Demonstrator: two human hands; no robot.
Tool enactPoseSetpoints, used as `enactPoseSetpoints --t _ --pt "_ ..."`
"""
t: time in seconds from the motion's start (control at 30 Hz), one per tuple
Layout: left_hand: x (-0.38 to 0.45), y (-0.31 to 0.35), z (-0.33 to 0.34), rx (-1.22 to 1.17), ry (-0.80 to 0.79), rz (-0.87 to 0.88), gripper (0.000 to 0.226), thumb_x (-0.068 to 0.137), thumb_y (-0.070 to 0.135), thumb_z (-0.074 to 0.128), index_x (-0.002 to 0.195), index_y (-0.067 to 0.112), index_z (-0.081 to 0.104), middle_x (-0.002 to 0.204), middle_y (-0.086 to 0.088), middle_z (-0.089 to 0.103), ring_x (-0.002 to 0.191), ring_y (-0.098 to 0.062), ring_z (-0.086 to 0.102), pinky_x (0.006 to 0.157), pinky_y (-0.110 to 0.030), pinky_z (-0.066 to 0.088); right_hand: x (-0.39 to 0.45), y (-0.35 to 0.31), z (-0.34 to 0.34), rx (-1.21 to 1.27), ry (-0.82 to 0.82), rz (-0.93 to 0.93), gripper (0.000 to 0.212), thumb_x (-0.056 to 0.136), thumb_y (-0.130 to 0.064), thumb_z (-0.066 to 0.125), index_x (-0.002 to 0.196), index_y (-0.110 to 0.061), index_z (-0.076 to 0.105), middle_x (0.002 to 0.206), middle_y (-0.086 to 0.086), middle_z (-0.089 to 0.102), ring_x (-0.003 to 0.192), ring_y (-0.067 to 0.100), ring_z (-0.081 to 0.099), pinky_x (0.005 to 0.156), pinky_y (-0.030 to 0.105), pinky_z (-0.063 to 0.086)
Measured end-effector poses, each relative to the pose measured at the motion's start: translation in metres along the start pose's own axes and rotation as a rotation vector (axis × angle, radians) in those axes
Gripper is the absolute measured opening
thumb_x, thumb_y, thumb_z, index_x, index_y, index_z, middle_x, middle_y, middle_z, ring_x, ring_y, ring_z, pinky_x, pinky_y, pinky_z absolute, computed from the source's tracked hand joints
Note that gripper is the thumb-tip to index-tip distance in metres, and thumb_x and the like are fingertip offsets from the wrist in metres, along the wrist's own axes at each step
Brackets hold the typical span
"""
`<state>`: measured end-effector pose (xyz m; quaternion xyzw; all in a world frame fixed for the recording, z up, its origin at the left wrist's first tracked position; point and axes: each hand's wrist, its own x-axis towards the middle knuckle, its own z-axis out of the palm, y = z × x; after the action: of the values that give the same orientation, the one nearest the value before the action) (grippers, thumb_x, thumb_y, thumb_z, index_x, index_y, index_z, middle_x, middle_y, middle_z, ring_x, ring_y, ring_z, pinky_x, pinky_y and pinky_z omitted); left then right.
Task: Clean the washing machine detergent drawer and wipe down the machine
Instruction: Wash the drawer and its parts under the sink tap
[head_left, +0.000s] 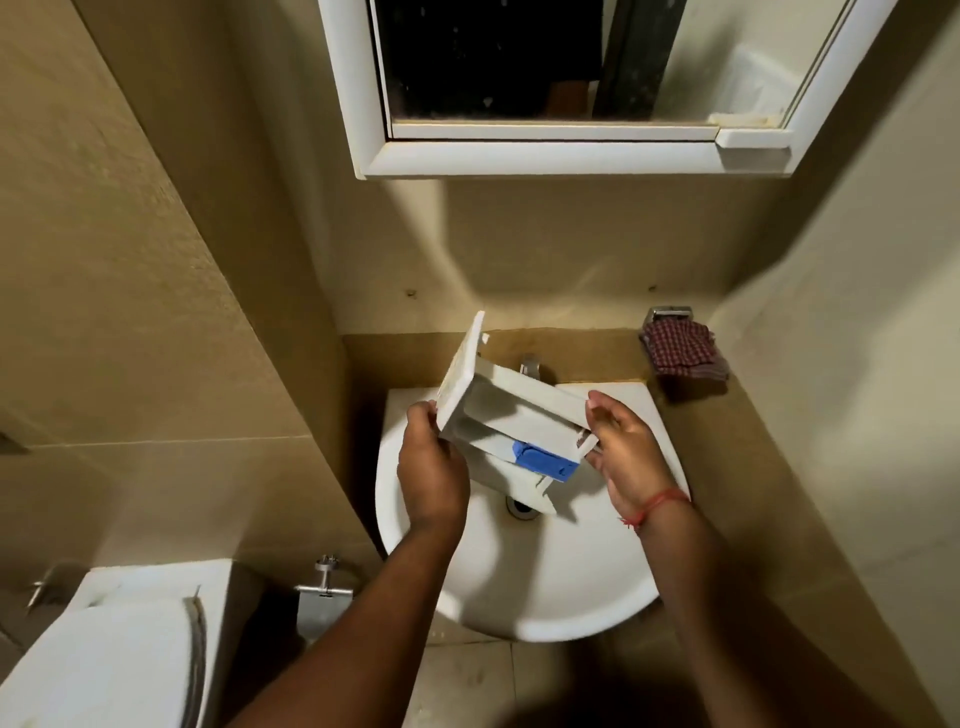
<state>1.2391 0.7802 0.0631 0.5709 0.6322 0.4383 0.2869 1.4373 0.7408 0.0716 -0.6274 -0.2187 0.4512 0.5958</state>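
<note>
A white detergent drawer (511, 415) with a blue insert (545, 461) hangs tilted above a white washbasin (571, 587). Its flat front panel points up and to the left. My left hand (428, 467) grips the drawer at the lower edge of that front panel. At the drawer's rear end, my right hand (626, 447) touches it with relaxed, nearly straight fingers; a red thread is tied round that wrist. The washing machine is out of view.
A tap (530, 364) stands behind the drawer at the basin's back. A red checked cloth (683, 351) lies on the ledge at the right. A mirror cabinet (561, 88) hangs above. A toilet (114, 649) stands at the lower left, with a metal holder (324, 590) beside it.
</note>
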Motion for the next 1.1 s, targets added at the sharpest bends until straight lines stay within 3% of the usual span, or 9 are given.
enactPoseSetpoints --t 0.13,0.23,0.4,0.5,0.6,0.73,0.83,1.0,1.1 --pt "-0.005 0.013 0.006 0.042 -0.037 0.106 0.037 0.087 0.0 0.052 0.115 0.024 0.054 0.104 0.007 0.065 0.101 -0.023 0.06 0.088 -0.047 0.051 0.005 0.006 -0.009 0.203 0.082 0.102 0.009 0.097 -0.012 0.057 0.098 -0.017 0.065 0.097 0.007 0.065 0.083 0.021 0.064 0.077 0.036 0.051" --pt "-0.011 0.013 0.011 -0.045 -0.165 0.07 0.032 0.085 0.009 0.057 0.112 0.027 0.059 0.103 0.024 0.065 0.103 -0.004 0.059 0.107 -0.057 0.039 0.017 0.02 -0.022 0.266 0.213 0.159 0.012 0.096 -0.007 0.056 0.094 -0.013 0.066 0.099 0.012 0.064 0.076 0.024 0.065 0.066 0.032 0.048" --pt "-0.017 0.025 0.003 -0.432 -0.282 -0.083 0.027 0.083 0.002 0.055 0.102 0.016 0.068 0.115 0.011 0.069 0.116 -0.012 0.061 0.097 -0.025 0.048 0.026 0.045 -0.039 0.399 0.314 0.285 0.019 0.094 -0.003 0.052 0.107 -0.004 0.066 0.098 0.019 0.061 0.064 0.027 0.063 0.06 0.033 0.055" --pt "-0.014 0.034 -0.002 -0.418 -0.048 -0.086 0.021 0.091 0.005 0.056 0.102 0.02 0.067 0.105 0.008 0.07 0.107 -0.014 0.064 0.087 -0.023 0.049 0.026 0.05 -0.043 0.445 0.307 0.359 0.012 0.092 -0.004 0.057 0.098 -0.004 0.067 0.076 0.016 0.059 0.056 0.025 0.062 0.059 0.036 0.056" --pt "-0.003 0.029 -0.011 -0.409 0.146 -0.328 0.017 0.096 0.026 0.059 0.112 0.021 0.061 0.112 0.0 0.065 0.108 -0.02 0.062 0.088 -0.029 0.05 0.031 0.048 -0.045 0.49 0.271 0.366 0.004 0.089 -0.003 0.059 0.088 -0.005 0.063 0.066 0.013 0.053 0.05 0.023 0.057 0.054 0.032 0.053" --pt "0.002 0.039 -0.013 -0.628 -0.233 -0.715 0.034 0.092 0.046 0.061 0.119 0.024 0.062 0.112 -0.001 0.069 0.102 -0.025 0.064 0.091 -0.05 0.053 0.033 0.048 -0.042 0.486 0.171 0.351 0.019 0.088 -0.004 0.062 0.106 -0.005 0.065 0.079 0.015 0.062 0.065 0.026 0.066 0.067 0.037 0.057" --pt "0.005 0.044 -0.009 -0.619 -0.164 -0.694 0.031 0.092 0.028 0.066 0.119 0.014 0.06 0.108 -0.007 0.07 0.098 -0.026 0.067 0.08 -0.047 0.057 0.028 0.047 -0.041 0.428 0.102 0.347 0.023 0.092 -0.007 0.059 0.115 -0.006 0.065 0.098 0.018 0.066 0.084 0.03 0.068 0.075 0.039 0.058" --pt "0.004 0.052 -0.007 -0.615 -0.102 -0.639 0.023 0.095 0.018 0.063 0.117 0.013 0.057 0.105 -0.004 0.067 0.093 -0.022 0.066 0.082 -0.046 0.057 0.034 0.035 -0.044 -0.139 0.024 0.256 0.017 0.091 -0.034 0.06 0.083 -0.025 0.071 0.102 0.006 0.069 0.105 0.031 0.061 0.096 0.044 0.047" --pt "0.0 0.052 -0.004 -0.575 -0.112 -0.587 0.018 0.097 0.017 0.061 0.114 0.014 0.059 0.108 -0.005 0.069 0.091 -0.02 0.067 0.084 -0.044 0.057 0.031 0.006 -0.046 -0.129 0.0 0.115 0.024 0.095 -0.043 0.054 0.095 -0.026 0.07 0.111 -0.001 0.069 0.113 0.021 0.059 0.1 0.038 0.043"
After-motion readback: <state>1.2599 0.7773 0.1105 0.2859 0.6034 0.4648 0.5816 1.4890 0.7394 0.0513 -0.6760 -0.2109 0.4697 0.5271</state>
